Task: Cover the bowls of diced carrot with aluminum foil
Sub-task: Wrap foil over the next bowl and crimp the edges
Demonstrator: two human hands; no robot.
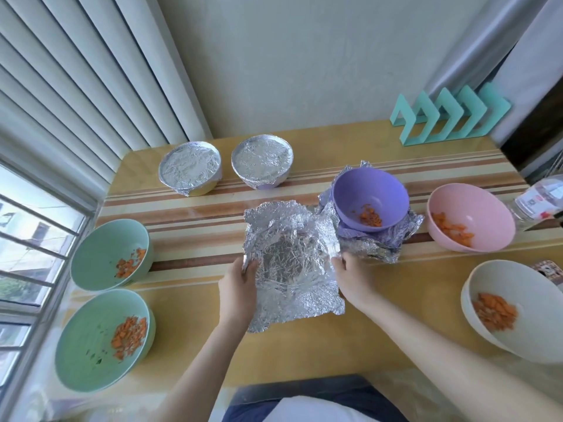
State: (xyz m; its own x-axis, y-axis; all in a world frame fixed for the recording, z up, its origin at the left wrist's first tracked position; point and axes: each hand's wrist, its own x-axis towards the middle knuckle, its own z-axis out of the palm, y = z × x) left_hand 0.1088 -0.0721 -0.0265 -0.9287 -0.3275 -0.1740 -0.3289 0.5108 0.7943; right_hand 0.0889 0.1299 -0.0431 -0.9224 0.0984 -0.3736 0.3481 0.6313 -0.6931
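Seven bowls on the counter (335, 345). Two sealed along the far edge: left foil-covered bowl (190, 167), right foil-covered bowl (262, 161).

Five open, each holding diced carrot:
- far green bowl (100, 248) and near green bowl (88, 330), by the left edge
- purple bowl (365, 190), mid-counter, sitting on a crumpled foil sheet (380, 248)
- pink bowl (466, 202) and white bowl (518, 281), toward the right edge

Second, creased foil sheet (292, 269) at counter centre, just beside the purple bowl. Left hand (240, 281) pinches its left edge, right hand (350, 275) its right edge.
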